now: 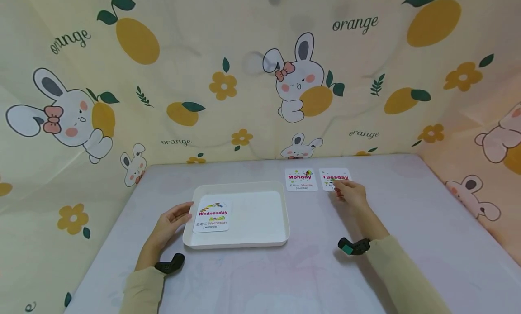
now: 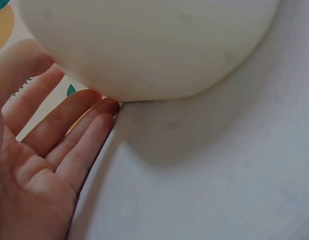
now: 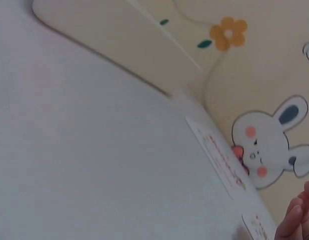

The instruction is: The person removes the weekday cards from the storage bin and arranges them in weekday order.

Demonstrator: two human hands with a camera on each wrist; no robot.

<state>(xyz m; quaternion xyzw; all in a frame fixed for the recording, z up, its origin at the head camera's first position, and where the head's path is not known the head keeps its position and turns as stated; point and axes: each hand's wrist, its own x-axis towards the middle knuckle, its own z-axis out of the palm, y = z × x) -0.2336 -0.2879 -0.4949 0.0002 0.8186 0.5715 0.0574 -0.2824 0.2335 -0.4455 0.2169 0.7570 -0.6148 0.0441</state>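
Observation:
My left hand [image 1: 168,221] is at the left edge of a white tray [image 1: 256,244], its lightly bent fingers [image 2: 84,120] right at the rim. A white card printed "Wednesday" [image 1: 211,218] lies in the left part of this tray. Over the lower right of a "Tuesday" card [image 1: 325,173] is my right hand [image 1: 353,196], fingers loosely curled with the tips close together; they hide part of the print. That card lies flat on the table, just right of a "Monday" card [image 1: 301,187], with a narrow gap between the two.
The table is covered in a pale cloth [image 1: 252,278]. Behind it and at both sides hangs a cream curtain [image 1: 244,33] with rabbits, oranges and flowers. Both wrists wear black straps; the right one [image 1: 356,246] is near the table surface.

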